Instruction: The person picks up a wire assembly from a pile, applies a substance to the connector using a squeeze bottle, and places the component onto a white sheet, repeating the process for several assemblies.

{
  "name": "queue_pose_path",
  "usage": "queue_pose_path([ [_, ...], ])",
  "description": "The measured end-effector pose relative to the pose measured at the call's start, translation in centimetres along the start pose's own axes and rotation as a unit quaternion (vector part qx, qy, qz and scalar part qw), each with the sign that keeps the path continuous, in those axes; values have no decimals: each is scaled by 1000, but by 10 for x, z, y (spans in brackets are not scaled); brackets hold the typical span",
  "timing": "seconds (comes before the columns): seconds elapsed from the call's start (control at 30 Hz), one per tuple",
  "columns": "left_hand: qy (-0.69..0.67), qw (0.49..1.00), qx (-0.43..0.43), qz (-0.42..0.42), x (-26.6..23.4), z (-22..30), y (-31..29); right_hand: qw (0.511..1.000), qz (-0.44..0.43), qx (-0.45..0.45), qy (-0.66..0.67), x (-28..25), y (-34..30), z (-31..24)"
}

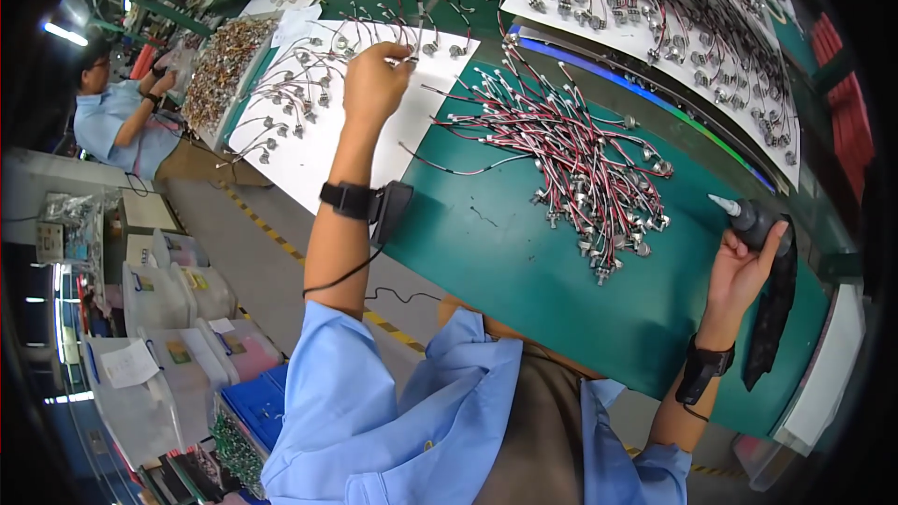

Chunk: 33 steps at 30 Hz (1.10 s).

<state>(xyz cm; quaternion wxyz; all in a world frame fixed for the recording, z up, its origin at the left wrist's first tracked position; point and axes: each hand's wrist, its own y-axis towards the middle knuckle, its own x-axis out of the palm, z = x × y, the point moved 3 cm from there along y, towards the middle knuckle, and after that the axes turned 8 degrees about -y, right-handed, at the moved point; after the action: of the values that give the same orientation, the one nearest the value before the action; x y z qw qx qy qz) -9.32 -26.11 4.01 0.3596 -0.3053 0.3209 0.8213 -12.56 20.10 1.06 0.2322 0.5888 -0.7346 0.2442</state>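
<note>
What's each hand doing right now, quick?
Left hand: fingers closed; any held part is too small to tell.
Right hand: holding a dark bottle.

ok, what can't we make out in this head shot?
All in the head view:
Left hand's grip: item at its fingertips, partly covered by fingers, too small.
Bottle: side behind the right hand's grip.
Wire pile: lower wires, covered by upper ones.
Green parts: shapes, too small.
</note>
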Motion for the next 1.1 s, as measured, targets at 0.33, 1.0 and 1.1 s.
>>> queue_pose_path([
  [0.33, 72, 987, 130, 64, 30, -16, -3, 1000, -2, -6, 11, 2, -2, -6],
  [1.0, 159, 982, 67, 74, 55, -14, 11, 1000, -3, -5, 14, -2, -1, -6],
  [1.1, 151, 987, 26, 54, 57, -20, 16, 1000, -2, -3, 13, -1, -2, -6],
])
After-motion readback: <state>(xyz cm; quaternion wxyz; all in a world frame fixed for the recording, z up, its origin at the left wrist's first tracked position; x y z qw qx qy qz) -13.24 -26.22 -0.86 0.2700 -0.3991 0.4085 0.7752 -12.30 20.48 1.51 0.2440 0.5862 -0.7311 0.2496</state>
